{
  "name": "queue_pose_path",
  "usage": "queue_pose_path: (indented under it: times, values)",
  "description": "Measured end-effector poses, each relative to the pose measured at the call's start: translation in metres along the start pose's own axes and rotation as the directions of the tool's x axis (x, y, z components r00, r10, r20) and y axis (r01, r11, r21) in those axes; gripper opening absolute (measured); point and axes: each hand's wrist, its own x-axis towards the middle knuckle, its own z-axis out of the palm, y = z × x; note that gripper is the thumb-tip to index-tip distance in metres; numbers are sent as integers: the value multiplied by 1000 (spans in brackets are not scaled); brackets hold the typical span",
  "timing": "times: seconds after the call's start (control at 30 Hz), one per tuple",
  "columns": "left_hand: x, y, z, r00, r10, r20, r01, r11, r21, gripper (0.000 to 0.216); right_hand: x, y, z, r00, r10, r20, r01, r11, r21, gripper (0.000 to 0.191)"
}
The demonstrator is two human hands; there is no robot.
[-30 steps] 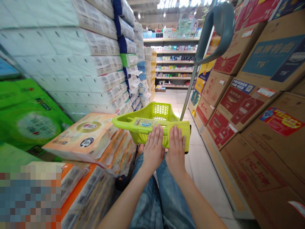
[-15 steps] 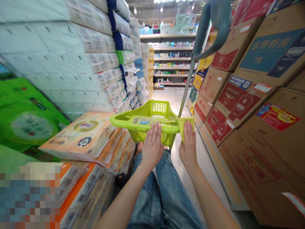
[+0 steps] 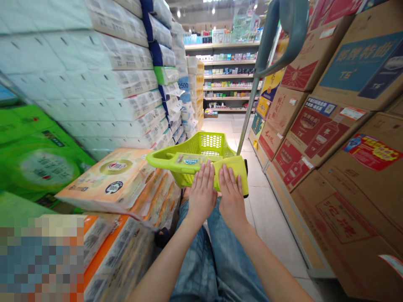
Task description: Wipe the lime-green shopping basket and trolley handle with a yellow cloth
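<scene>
A lime-green shopping basket (image 3: 160, 160) with perforated sides is in front of my knees, with a long metal pole and grey loop handle (image 3: 292, 54) rising at its right. My left hand (image 3: 202, 195) holds the near rim at its middle, fingers over the top beside a small label. Just to its right, my right hand (image 3: 232, 199) presses a yellow cloth (image 3: 241, 170) over the near right part of the rim. The cloth is spread under the fingers, a dark edge showing at its right. Both thumbs are mostly hidden.
Stacked white tissue packs (image 3: 72, 96) wall the left side, with orange tissue packs (image 3: 110, 172) lower and closer. Cardboard cartons (image 3: 346, 180) are piled along the right. A tiled aisle (image 3: 231, 121) leads to stocked shelves (image 3: 226, 63) at the back.
My right hand has slid the cloth left along the rim from the basket's right corner, close to my left hand. The cloth now lies more spread out. My left hand stays on the rim.
</scene>
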Motion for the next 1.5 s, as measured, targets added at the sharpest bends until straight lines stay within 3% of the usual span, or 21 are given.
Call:
queue_pose_path:
  times: [0.1,0.2,0.3,0.43,0.6,0.77,0.97,1.1,1.3,1.5]
  values:
    - [2,2,-1,1000,-11,4,11,1000,-6,80,-3,25,-6,998,42,-50,-40,999,37,79]
    - [2,3,-2,1000,-20,2,20,1000,-2,81,0,47,-10,979,178,-99,-162,975,151,83]
    - [2,3,-2,1000,-22,7,22,1000,0,81,5,52,-9,958,260,-119,-225,941,253,82]
    - [1,2,-1,1000,-21,1,21,1000,-17,80,9,22,-2,976,187,-110,-163,967,195,78]
    - [-1,-1,2,1000,1,-28,-2,1000,-24,74,8,-12,7,999,47,10,-48,996,78,77]
    - [0,0,0,1000,-12,-8,12,1000,-20,78,4,8,-1,1000,-19,17,18,997,72,77]
    - [2,3,-3,1000,-24,7,24,1000,1,79,7,42,-14,987,116,-107,-95,979,180,83]
    - [1,3,-2,1000,-27,3,27,1000,-10,79,12,26,-10,981,165,-101,-153,982,113,80]
    - [0,1,1,999,-13,-38,12,999,-38,75,14,-13,0,998,57,9,-57,998,30,74]
    - [1,2,-2,1000,-24,0,24,999,-24,78,5,16,-14,1000,1,19,-2,998,61,75]
